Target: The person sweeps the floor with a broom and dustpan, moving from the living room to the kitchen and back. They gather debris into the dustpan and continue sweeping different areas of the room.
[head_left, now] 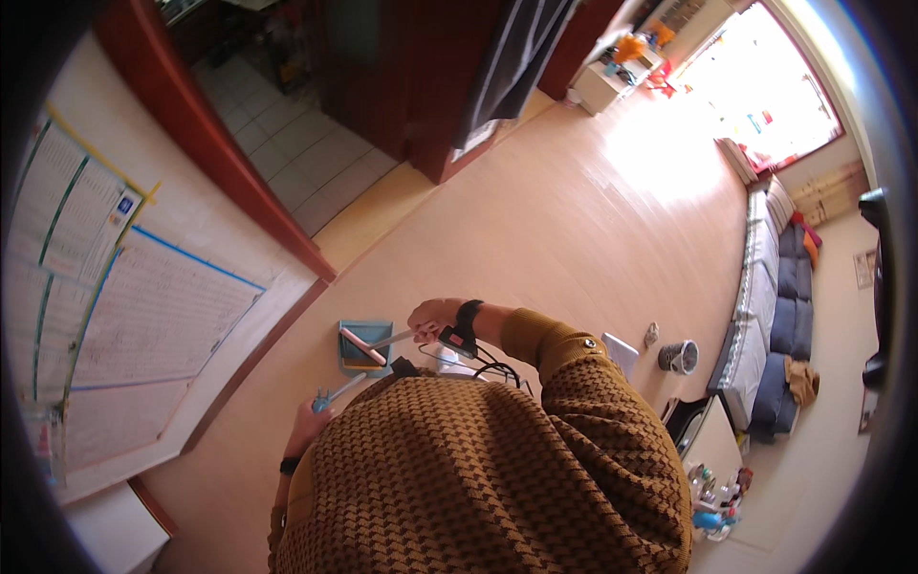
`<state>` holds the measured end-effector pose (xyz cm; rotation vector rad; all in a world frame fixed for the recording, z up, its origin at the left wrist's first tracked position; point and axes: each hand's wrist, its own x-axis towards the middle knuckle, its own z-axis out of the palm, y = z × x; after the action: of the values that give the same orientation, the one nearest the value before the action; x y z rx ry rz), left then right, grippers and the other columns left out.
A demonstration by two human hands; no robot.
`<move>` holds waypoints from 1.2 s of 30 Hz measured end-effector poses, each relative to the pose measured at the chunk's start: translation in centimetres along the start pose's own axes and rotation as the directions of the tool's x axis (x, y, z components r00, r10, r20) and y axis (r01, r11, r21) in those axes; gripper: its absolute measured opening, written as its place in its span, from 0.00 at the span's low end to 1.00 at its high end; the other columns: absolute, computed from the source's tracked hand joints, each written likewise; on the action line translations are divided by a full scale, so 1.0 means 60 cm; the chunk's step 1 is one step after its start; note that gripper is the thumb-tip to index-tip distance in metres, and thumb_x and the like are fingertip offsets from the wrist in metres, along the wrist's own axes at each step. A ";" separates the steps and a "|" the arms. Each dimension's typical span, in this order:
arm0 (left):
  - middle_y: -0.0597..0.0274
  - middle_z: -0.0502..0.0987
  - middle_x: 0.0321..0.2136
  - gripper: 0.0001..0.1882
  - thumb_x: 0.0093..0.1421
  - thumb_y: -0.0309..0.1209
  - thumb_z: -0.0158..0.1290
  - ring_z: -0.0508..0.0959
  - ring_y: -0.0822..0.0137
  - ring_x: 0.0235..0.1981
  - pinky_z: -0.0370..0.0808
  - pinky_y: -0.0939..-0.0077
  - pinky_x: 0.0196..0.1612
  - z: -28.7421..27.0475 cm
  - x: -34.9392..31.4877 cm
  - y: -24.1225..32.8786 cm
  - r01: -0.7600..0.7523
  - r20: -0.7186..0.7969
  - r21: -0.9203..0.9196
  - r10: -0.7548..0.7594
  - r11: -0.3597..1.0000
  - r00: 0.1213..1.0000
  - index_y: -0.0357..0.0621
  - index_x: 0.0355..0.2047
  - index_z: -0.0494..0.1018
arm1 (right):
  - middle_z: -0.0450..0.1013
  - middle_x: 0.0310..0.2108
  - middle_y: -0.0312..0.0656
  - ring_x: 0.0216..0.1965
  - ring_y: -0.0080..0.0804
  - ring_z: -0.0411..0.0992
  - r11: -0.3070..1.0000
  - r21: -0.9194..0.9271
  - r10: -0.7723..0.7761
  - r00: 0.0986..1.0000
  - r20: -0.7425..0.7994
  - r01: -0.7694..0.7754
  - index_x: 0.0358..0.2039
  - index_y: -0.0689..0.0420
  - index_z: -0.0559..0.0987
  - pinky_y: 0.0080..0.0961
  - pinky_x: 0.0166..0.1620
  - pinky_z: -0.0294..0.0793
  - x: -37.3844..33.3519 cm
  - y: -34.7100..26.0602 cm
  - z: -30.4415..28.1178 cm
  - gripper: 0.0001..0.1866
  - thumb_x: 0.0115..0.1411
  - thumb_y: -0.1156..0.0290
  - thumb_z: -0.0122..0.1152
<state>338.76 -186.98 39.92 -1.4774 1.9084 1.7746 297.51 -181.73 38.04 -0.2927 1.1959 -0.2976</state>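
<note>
A blue dustpan (383,331) lies on the wooden floor close to the wall at the left. Across it rests the pale pink head of a broom (361,344), whose grey handle runs up to the right. My right hand (435,319) is closed around that broom handle, with a black band on the wrist. Lower on the left, my left hand (308,423) is wrapped round the blue end of a grey pole that slants toward the dustpan. Where this pole joins the pan is hard to make out. Whether any dirt lies in the pan cannot be seen.
Black cables (497,367) hang by my chest. To the right stand a wastebasket (678,357) and a long sofa (749,316). A low table (712,430) with small items is at lower right. A doorway with tiled floor (296,163) opens at upper left.
</note>
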 end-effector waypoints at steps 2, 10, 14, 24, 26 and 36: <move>0.69 0.70 0.18 0.10 0.57 0.32 0.58 0.69 0.75 0.16 0.66 0.76 0.20 -0.008 0.000 0.021 -0.031 -0.023 -0.049 0.030 0.998 0.999 0.38 0.32 0.72 | 0.67 0.21 0.40 0.15 0.21 0.59 0.985 0.169 -0.041 0.999 0.007 0.039 0.17 0.61 0.67 0.16 0.17 0.56 -0.021 0.030 -0.041 0.11 0.56 0.75 0.49; 0.71 0.66 0.15 0.06 0.58 0.27 0.54 0.67 0.78 0.12 0.62 0.79 0.14 -0.008 0.047 0.150 -0.188 -0.054 0.060 0.192 0.980 0.980 0.42 0.27 0.68 | 0.67 0.21 0.35 0.18 0.20 0.62 0.829 0.481 -0.235 0.958 -0.163 0.285 0.26 0.63 0.73 0.14 0.19 0.60 -0.186 0.177 -0.201 0.09 0.61 0.73 0.58; 0.70 0.66 0.14 0.07 0.58 0.27 0.54 0.66 0.78 0.11 0.62 0.79 0.13 0.010 0.069 0.211 -0.197 -0.021 0.081 0.199 0.977 0.980 0.42 0.26 0.67 | 0.65 0.21 0.33 0.18 0.19 0.62 0.800 0.440 -0.237 0.888 -0.393 0.408 0.29 0.61 0.73 0.14 0.19 0.59 -0.249 0.274 -0.224 0.06 0.61 0.74 0.58; 0.70 0.67 0.14 0.06 0.56 0.27 0.56 0.67 0.77 0.10 0.62 0.77 0.12 0.017 0.199 0.260 -0.135 -0.126 0.132 0.152 0.982 0.980 0.39 0.27 0.72 | 0.55 0.14 0.25 0.12 0.16 0.53 0.423 0.695 -0.061 0.783 -0.619 0.582 0.24 0.49 0.63 0.20 0.14 0.48 -0.293 0.503 -0.328 0.14 0.66 0.72 0.54; 0.70 0.67 0.13 0.07 0.55 0.29 0.57 0.67 0.76 0.10 0.62 0.75 0.13 0.007 0.221 0.269 -0.117 -0.180 0.165 0.147 0.979 0.973 0.38 0.26 0.73 | 0.54 0.14 0.25 0.12 0.17 0.54 0.432 0.679 0.015 0.748 -0.664 0.594 0.23 0.48 0.63 0.21 0.14 0.49 -0.310 0.560 -0.341 0.15 0.66 0.71 0.55; 0.61 0.73 0.16 0.12 0.51 0.28 0.59 0.72 0.72 0.16 0.69 0.72 0.22 -0.024 0.247 0.358 -0.128 -0.279 0.263 0.202 0.956 0.939 0.32 0.34 0.77 | 0.61 0.16 0.33 0.14 0.22 0.58 0.408 0.740 0.366 0.647 -0.669 0.535 0.26 0.53 0.67 0.20 0.17 0.57 -0.313 0.638 -0.395 0.11 0.65 0.68 0.54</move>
<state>316.69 -200.03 44.96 -1.6145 2.3653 1.3685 271.64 -140.80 31.84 0.9070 1.6519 -1.2714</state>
